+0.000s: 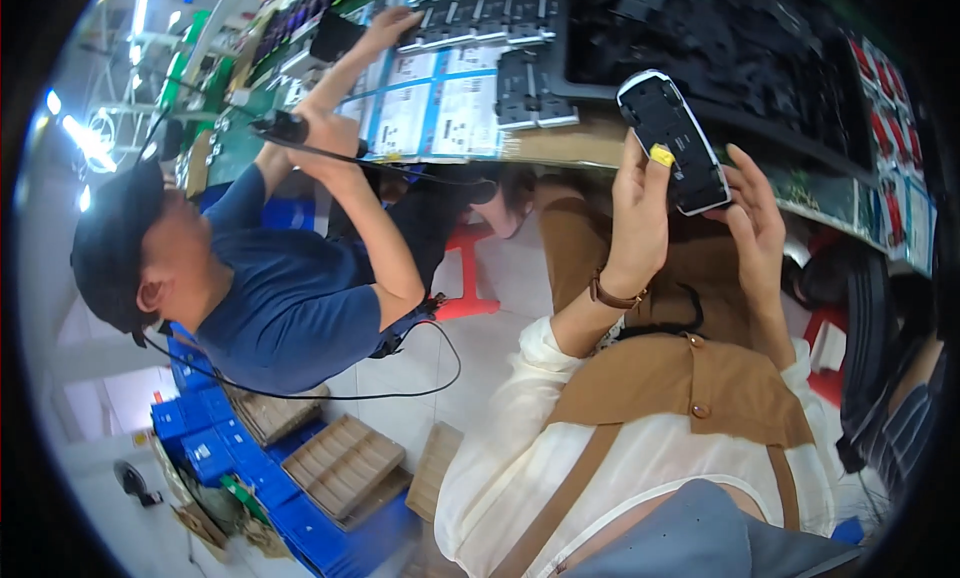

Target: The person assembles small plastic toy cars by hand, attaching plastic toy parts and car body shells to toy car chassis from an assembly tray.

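A toy car body (673, 140), white-edged with a black underside, is held up in front of me above my lap. My left hand (637, 210) grips its lower left side, the thumb with a yellow finger cot pressing on the underside. My right hand (752, 218) supports the lower right end with its fingers spread behind the car. A brown watch strap sits on my left wrist.
A co-worker in a dark cap and blue shirt (290, 308) sits at my left, one hand (392, 23) reaching onto the workbench (560, 143). Black parts trays (480, 13) and printed sheets (440, 103) lie on the bench. Blue crates (215, 443) and cardboard dividers (345, 463) stand on the floor.
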The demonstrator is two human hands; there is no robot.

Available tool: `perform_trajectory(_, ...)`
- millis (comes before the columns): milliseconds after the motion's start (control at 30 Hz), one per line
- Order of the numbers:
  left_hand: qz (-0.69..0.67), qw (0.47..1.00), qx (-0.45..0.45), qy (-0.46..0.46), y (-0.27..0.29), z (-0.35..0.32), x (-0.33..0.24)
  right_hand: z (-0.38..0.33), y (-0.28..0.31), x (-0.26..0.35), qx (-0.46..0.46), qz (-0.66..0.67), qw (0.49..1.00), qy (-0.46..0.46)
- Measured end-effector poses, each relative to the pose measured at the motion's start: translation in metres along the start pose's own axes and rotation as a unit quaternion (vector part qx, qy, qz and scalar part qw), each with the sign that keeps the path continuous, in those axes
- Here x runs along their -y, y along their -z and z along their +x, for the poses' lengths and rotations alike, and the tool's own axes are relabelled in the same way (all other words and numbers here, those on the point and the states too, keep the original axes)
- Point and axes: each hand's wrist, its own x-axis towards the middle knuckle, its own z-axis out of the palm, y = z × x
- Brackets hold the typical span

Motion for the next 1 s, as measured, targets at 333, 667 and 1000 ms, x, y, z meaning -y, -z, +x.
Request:
perform_trajectory(333,0.376,0.875,-0.14,-0.271,0.122,0.161,-0.136,0.008,0.046,0.001,-0.128,-0.09,0.986,0.062)
perform_trajectory(667,0.634,0.703,-0.255,-0.197,0.324,0.348,-0.189,0.004,0.128,-0.015,-0.226,-0.242,0.941,0.075)
perform_trajectory(1000,0.915,0.392,0.064,-0.073,0.376,0.394,-0.228,0.005,0.153,0.003,-0.332,-0.317,0.887,0.046)
